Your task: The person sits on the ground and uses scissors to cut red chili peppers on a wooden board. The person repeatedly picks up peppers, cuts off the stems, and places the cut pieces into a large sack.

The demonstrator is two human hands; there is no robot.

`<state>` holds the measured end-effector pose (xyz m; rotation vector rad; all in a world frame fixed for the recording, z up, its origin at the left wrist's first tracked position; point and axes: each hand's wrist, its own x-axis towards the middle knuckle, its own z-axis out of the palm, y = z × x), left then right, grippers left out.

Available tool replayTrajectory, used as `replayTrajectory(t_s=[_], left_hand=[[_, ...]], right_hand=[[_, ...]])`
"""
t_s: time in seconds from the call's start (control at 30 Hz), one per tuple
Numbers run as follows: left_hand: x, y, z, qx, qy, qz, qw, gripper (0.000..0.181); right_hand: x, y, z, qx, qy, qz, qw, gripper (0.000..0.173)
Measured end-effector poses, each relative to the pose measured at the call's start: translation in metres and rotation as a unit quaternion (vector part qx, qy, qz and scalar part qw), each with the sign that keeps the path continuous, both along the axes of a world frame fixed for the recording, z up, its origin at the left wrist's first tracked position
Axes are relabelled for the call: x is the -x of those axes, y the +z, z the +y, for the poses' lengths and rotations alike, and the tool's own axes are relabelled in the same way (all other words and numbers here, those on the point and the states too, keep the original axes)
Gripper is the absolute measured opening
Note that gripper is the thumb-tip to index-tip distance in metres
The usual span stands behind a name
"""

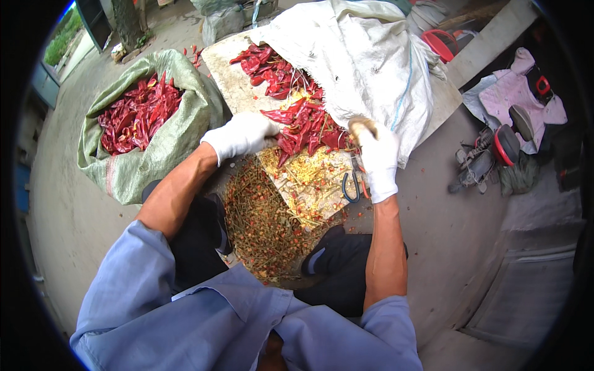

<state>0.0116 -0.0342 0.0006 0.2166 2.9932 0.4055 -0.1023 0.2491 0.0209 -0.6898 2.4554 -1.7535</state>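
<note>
Dried red chili peppers (pixel 308 123) lie heaped on a pale board (pixel 227 79), spilling from the mouth of a white woven sack (pixel 352 60). My left hand (pixel 243 134), in a white glove, is at the left edge of the heap, its fingertips against the chilies; whether it grips one is unclear. My right hand (pixel 376 146), gloved too, is at the heap's right side by the sack's edge, fingers bent, their contents hidden. Just below it lies a tool with dark blue and orange handles (pixel 351 185), partly covered. Yellow seeds (pixel 308 171) are scattered over the board's near corner.
An open green woven sack (pixel 185 143) full of red chilies (pixel 139 113) stands at left. Chili stems and bits (pixel 264 222) cover the ground between my feet. A red basin (pixel 438 46) is behind the white sack. A scooter with a pink cover (pixel 524 102) stands at right.
</note>
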Motion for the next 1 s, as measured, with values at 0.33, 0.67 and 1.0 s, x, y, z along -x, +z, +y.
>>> replayTrajectory(t_s=[0.33, 0.67, 1.0], left_hand=[[0.038, -0.031, 0.034, -0.017, 0.117, 0.099, 0.988, 0.040], [0.053, -0.035, 0.045, -0.241, 0.217, -0.009, 0.946, 0.029], [0.044, -0.047, 0.054, -0.083, 0.113, 0.040, 0.989, 0.031]], right_hand=[[-0.011, -0.018, -0.003, -0.268, 0.103, 0.143, 0.947, 0.029], [-0.008, -0.023, 0.001, -0.290, 0.104, 0.137, 0.941, 0.027], [-0.005, -0.036, -0.008, -0.255, 0.092, 0.190, 0.943, 0.022]])
